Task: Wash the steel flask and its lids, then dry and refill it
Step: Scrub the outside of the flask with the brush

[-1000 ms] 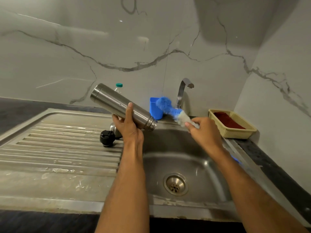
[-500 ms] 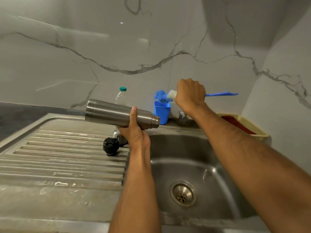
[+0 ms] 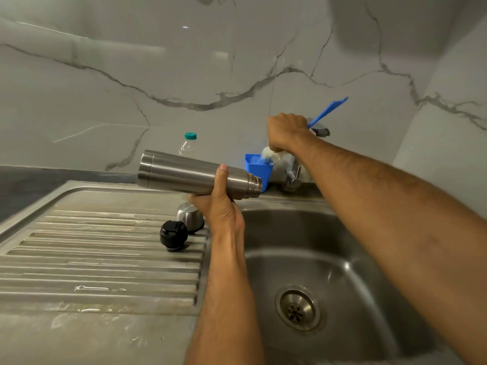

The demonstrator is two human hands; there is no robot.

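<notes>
Steel flask (image 3: 195, 176) lies sideways in the gripping left hand (image 3: 218, 204), mouth toward three o'clock over the sink (image 3: 350, 259). Right hand (image 3: 286, 131), fist round the brush (image 3: 326, 110), should load soap from the blue cup (image 3: 258, 171), then enter the mouth squarely.

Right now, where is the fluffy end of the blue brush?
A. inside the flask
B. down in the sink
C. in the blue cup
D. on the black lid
C: the right hand holds the brush by its handle, its fluffy end dipped into the blue cup.
</notes>
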